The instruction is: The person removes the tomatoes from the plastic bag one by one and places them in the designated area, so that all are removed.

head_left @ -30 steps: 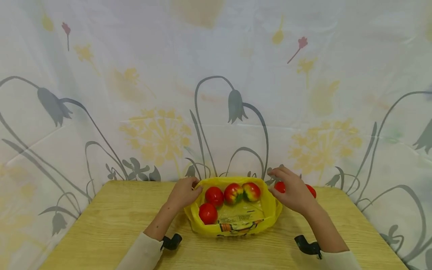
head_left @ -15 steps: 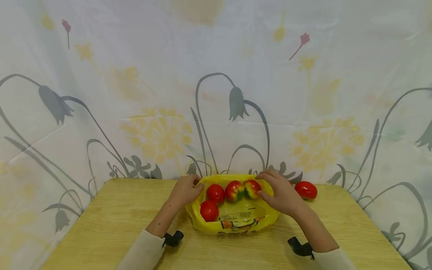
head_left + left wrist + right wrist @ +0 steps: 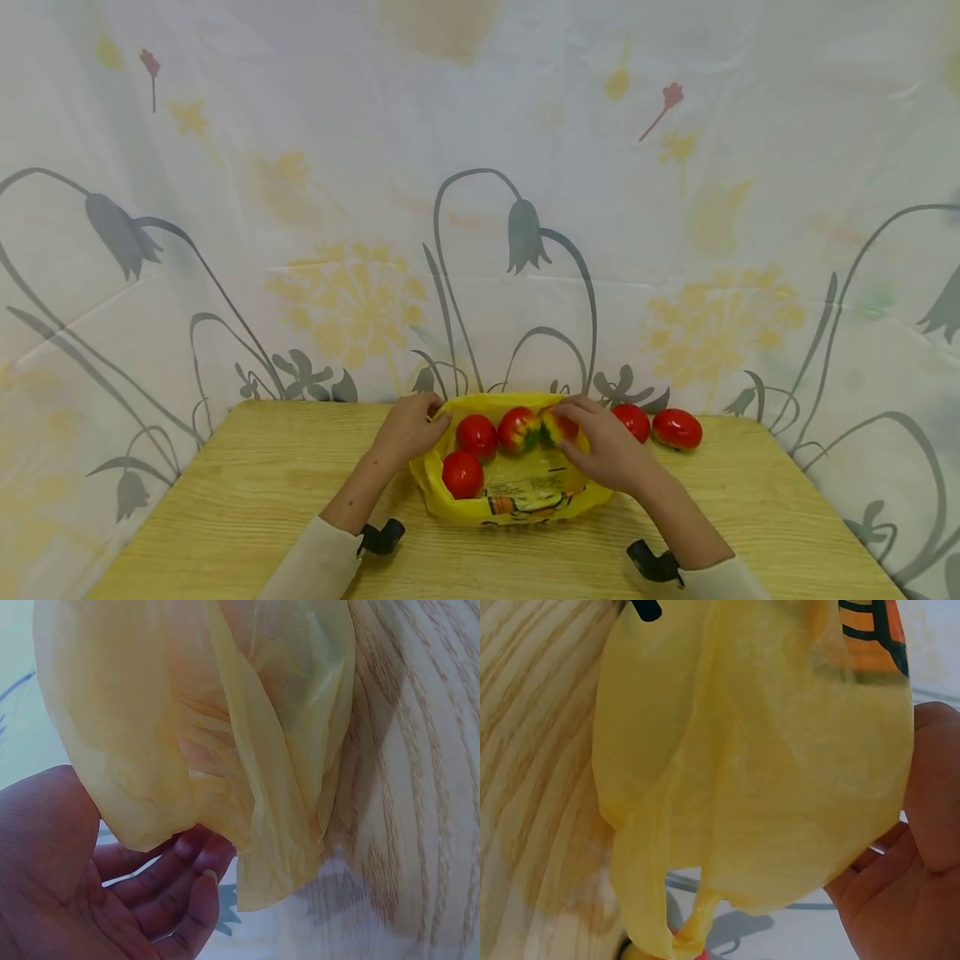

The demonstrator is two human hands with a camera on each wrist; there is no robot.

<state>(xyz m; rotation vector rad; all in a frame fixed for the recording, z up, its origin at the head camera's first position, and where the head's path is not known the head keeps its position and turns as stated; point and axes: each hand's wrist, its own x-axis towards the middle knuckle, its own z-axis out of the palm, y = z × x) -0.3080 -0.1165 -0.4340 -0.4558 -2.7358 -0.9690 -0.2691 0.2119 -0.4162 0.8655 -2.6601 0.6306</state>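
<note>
A yellow plastic bag (image 3: 525,510) stands with its mouth spread wide on the table. My left hand (image 3: 408,429) holds its left rim; in the left wrist view the bag's plastic hangs over the fingers (image 3: 176,889). Inside, two red tomato-like fruits (image 3: 462,475) lie at the left, with a red-and-yellow apple (image 3: 517,429) beside them. A second red-and-yellow apple (image 3: 553,429) sits further right, partly covered by my right hand (image 3: 611,446). Fingers and thumb of that hand reach over the right rim, spread around this apple. The right wrist view shows mostly bag, with the fingertips hidden behind it.
Two glossy red fruits (image 3: 677,429) lie on the wooden table (image 3: 750,517) right of the bag, near its back edge. A flower-printed curtain (image 3: 480,108) hangs right behind the table. Black camera mounts (image 3: 654,560) stick out from both wrists.
My right hand has moved left, from beside the bag's right rim to over the right-hand apple, uncovering the two red fruits on the table. The left hand has stayed at the left rim.
</note>
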